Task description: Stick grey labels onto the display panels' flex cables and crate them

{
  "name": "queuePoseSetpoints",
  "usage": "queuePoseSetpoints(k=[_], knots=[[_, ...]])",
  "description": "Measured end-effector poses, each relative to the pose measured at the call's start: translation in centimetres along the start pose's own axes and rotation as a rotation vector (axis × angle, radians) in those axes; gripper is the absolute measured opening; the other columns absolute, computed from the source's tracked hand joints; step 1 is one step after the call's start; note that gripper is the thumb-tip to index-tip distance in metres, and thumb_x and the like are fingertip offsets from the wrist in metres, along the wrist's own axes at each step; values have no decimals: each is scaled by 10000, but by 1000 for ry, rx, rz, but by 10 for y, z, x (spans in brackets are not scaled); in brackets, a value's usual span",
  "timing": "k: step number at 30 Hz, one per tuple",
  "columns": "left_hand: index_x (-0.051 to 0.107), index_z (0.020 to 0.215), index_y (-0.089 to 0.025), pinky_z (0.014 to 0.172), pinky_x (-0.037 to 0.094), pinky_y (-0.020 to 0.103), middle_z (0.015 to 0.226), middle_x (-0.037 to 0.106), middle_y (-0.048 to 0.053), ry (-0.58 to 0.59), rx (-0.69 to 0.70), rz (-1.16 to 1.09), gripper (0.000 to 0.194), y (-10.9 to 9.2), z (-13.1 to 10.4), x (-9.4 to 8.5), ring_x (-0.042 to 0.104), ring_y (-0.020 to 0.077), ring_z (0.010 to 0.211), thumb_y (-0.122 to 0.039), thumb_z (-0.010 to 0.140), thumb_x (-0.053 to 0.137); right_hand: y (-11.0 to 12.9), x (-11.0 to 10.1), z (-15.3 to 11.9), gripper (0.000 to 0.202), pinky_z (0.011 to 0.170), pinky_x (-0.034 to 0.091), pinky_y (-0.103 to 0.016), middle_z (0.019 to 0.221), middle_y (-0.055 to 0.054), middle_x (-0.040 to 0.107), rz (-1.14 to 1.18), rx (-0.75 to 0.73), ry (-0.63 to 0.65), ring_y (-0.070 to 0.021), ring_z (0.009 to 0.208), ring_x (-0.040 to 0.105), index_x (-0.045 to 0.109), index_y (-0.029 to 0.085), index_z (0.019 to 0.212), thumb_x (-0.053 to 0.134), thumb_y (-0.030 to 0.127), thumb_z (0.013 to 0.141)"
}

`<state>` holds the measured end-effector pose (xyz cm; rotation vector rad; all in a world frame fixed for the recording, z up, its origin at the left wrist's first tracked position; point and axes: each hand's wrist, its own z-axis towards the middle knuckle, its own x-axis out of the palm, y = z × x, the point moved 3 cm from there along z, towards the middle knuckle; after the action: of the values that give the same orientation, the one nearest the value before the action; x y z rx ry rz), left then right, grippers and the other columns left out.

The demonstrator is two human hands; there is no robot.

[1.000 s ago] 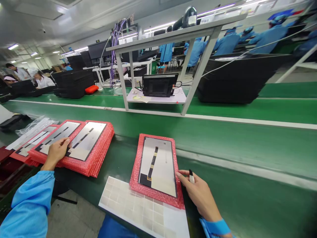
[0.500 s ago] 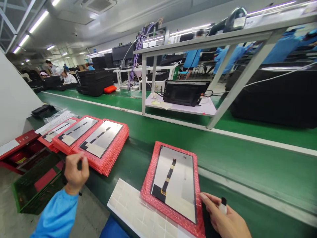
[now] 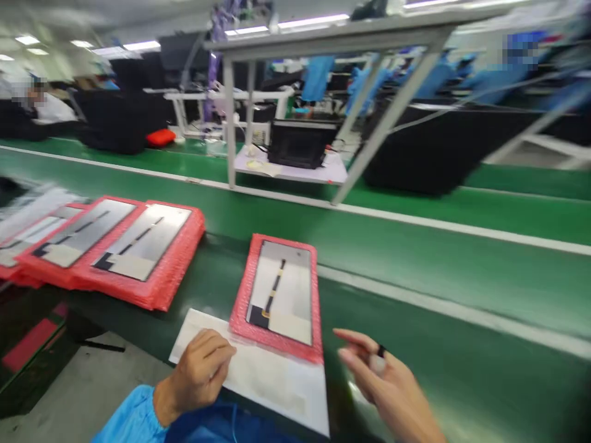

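Observation:
A flat display panel (image 3: 295, 283) with a silver back and a dark ribbon cable (image 3: 276, 286) lies on red bubble wrap (image 3: 240, 307). The wrap partly overlaps a white sheet (image 3: 281, 381) at the bench edge. My left hand (image 3: 201, 372) is closed over the sheet's left part, fingers curled; whatever they may hold is hidden. To the right of the panel, apart from it, my right hand (image 3: 388, 381) has its thumb and forefinger extended. A small white piece with a black end (image 3: 378, 360) sits in that hand; its kind is unclear.
At the left are stacks of similar panels (image 3: 148, 240) in red bubble wrap. Beyond the green bench (image 3: 415, 264) stands a grey metal frame (image 3: 229, 123) with a shelf holding a black screen device (image 3: 298, 144). A dark green crate (image 3: 28, 357) is at lower left. People in blue work farther back.
The view has swung right. My left hand has moved from beside the left stack to the white sheet. My right hand has come away from the bubble wrap's edge.

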<state>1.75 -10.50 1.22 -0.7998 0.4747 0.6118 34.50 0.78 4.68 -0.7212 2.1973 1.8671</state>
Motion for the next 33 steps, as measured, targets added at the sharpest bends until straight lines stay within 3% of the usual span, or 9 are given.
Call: queuePoseSetpoints(k=[4,7,10,14,18,22,25,29,33], knots=[[657,1182,-201,854,561,375,979,730,84,34,-6,-46,357,3,-2,8,671,204,933,12,905,583,8,6,-38,912,510,285,-211,705,21,618,263,26,562,-74,562,365,709,211,1344,964,592,556],[652,1199,-202,892,549,370,1016,728,82,59,33,-66,367,5,2,14,659,201,973,17,908,606,-8,11,-54,1126,462,180,-203,656,66,576,460,30,710,-30,500,235,632,218,1450,993,602,455],[650,1200,-187,899,547,369,1026,726,87,101,78,-86,356,-3,7,19,654,202,983,16,909,613,-23,13,-52,1011,441,183,-199,594,90,483,660,-13,334,-26,481,246,721,221,1328,1032,523,414],[644,1215,-178,924,558,386,1044,732,94,184,140,-121,343,-20,13,32,664,214,1003,-10,917,623,-30,13,-48,370,397,199,-197,592,67,415,866,-55,-334,-34,439,225,803,227,972,857,528,764],[652,1211,-174,1002,552,430,1143,739,110,315,231,-101,279,-39,17,53,666,252,1107,-82,952,605,-37,7,-52,521,546,502,-297,720,-47,596,690,-49,-583,-145,613,571,782,201,808,532,635,953],[649,1244,-155,1080,518,503,1250,725,128,445,333,-23,274,-55,24,66,643,300,1212,-176,977,588,-54,-7,-67,822,497,438,-289,583,-52,577,326,26,-614,-140,511,543,778,167,756,325,823,954],[638,1293,-153,1088,504,535,1283,718,124,567,354,59,331,-64,32,72,651,317,1203,-235,976,590,-64,-14,-76,910,402,396,-288,543,-57,615,329,113,-510,-142,395,517,769,153,832,322,946,848],[623,1343,-124,1096,467,539,1353,689,141,665,377,168,420,-79,43,86,637,346,1245,-324,974,629,-62,-20,-79,552,532,530,-279,690,-58,730,272,143,-401,-161,527,653,771,169,941,771,696,777],[576,1409,-111,1174,379,474,1505,597,125,648,539,89,539,-96,47,111,526,327,1407,-471,1009,582,-60,-18,-76,367,603,564,-275,715,-27,732,195,124,-287,-154,583,677,786,184,995,829,488,793]])
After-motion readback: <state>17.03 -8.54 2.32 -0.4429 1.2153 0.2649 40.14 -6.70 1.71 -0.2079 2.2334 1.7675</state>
